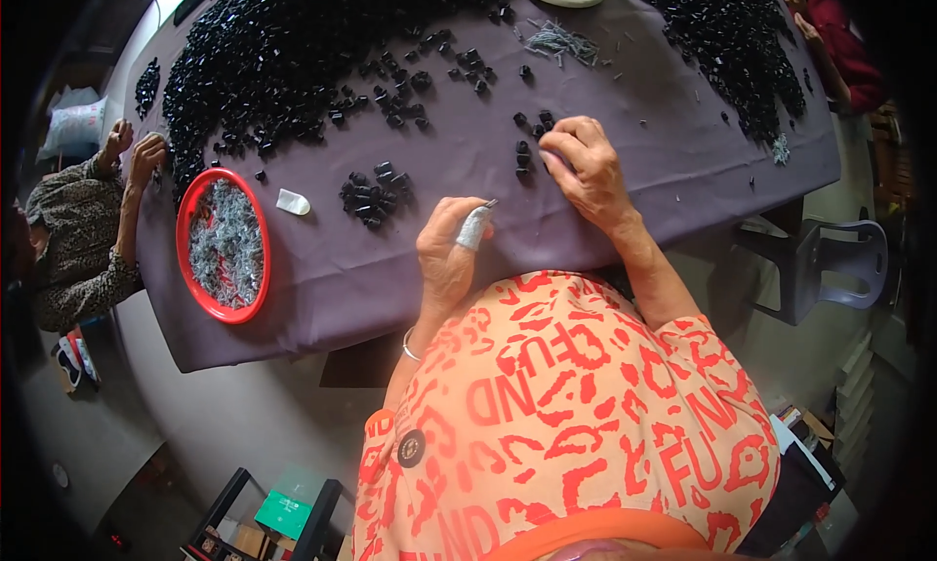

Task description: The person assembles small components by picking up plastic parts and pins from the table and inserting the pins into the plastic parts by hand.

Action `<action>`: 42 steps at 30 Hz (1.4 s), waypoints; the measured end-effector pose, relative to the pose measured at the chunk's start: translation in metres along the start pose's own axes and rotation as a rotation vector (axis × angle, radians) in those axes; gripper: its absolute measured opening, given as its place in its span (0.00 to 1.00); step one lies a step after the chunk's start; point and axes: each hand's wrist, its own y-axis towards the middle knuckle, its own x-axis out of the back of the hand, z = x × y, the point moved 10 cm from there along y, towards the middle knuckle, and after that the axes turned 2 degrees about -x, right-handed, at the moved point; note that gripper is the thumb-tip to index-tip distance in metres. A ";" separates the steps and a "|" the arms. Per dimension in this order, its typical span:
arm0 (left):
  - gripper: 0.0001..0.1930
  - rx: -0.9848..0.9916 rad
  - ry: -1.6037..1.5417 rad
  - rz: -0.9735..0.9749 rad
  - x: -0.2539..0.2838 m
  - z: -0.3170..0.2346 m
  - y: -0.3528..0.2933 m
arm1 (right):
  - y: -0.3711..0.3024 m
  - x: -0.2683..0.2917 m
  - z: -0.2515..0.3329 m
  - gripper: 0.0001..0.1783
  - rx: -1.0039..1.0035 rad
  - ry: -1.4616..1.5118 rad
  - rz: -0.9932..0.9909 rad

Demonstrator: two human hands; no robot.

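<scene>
One slim piece (491, 203), left hand (449, 244) pinching it, slants up-right; right hand (590, 171) curled (contents hidden).

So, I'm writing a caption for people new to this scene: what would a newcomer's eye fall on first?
Probably the big heap of small black pieces across the far left of the purplish tablecloth. Next might come the bright red tray of small grey pieces, near the cloth's left edge. At the bottom centre, the peach shirt with red markings also stands out, below the left hand and right hand.
</scene>
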 end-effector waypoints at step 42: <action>0.06 0.019 -0.002 0.001 -0.002 0.003 0.001 | -0.025 -0.024 0.014 0.09 -0.359 0.706 0.202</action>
